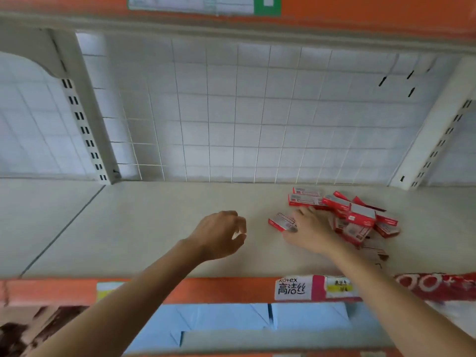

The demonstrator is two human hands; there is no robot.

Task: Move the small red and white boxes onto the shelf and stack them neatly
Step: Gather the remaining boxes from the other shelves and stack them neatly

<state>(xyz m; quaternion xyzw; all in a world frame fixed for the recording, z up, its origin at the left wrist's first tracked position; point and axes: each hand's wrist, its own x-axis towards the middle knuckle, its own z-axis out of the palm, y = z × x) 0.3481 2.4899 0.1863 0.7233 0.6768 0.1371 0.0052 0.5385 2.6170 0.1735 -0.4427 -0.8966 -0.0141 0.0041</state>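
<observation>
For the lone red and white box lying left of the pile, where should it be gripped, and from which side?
Judging by its pose, pinch the lone box across its two long edges, coming from above. It lies flat, apart from the pile, with bare shelf on its left; the right hand already touches its right end.
</observation>
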